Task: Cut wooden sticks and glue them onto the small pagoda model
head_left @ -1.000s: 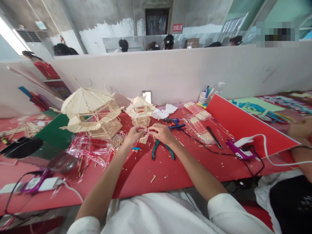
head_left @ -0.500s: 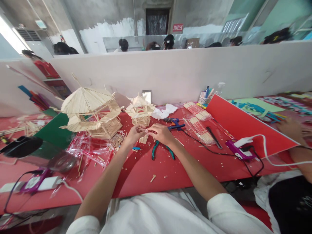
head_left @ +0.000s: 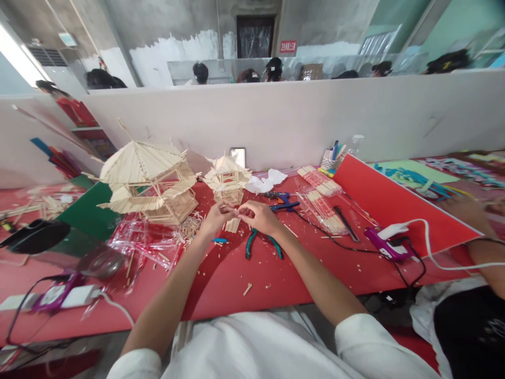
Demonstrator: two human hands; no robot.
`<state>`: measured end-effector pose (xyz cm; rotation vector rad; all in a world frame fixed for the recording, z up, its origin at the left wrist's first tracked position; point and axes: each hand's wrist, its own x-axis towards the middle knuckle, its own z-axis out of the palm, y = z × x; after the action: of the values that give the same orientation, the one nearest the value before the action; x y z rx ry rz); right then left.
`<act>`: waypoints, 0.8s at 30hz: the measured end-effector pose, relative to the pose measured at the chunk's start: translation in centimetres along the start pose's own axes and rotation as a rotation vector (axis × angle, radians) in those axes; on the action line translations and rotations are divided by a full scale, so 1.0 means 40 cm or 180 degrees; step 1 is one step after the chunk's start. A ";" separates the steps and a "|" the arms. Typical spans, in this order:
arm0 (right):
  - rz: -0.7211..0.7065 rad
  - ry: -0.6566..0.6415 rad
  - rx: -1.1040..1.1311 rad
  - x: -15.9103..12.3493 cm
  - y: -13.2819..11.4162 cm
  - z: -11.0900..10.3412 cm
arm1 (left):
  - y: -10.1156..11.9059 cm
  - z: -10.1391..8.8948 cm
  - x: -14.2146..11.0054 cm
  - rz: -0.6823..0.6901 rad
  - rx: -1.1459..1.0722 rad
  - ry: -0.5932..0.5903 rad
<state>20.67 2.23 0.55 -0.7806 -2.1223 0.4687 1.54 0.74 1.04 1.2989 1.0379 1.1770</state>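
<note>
My left hand (head_left: 216, 217) and my right hand (head_left: 259, 215) meet fingertip to fingertip above the red table (head_left: 236, 273), both pinched on a small wooden stick (head_left: 235, 211) between them. Just behind the hands stands a small stick pavilion (head_left: 226, 179). A flat bundle of sticks (head_left: 232, 225) lies under the hands. Teal-handled pliers (head_left: 258, 243) lie on the table right below my right hand. A big stick pavilion (head_left: 148, 179) stands to the left on a green mat (head_left: 84, 216).
Clear plastic wrappers (head_left: 145, 239) and loose sticks lie left of the hands. A blue glue gun (head_left: 280, 200), packs of sticks (head_left: 321, 202), a purple glue gun (head_left: 389, 243) with cables and a pen cup (head_left: 330, 155) are to the right. Another person's arm (head_left: 479, 231) rests at far right. A white partition (head_left: 276, 116) backs the table.
My hands have stayed together at the same spot, with only slight finger shifts. The other person's hand at the far right has moved a little.
</note>
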 end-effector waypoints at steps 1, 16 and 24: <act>-0.0007 -0.0016 -0.0039 0.000 -0.002 -0.001 | 0.000 -0.001 0.000 -0.0014 -0.0001 -0.0027; -0.0171 -0.0200 -0.0354 -0.005 -0.009 -0.008 | -0.005 -0.014 0.002 0.0031 0.0105 -0.0379; -0.0408 -0.0331 -0.0721 -0.006 -0.008 -0.011 | 0.004 -0.025 0.000 0.0035 0.0243 -0.0584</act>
<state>21.02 1.86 0.86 -0.7532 -2.3342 0.2068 0.56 0.88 1.17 1.4455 0.9500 1.0137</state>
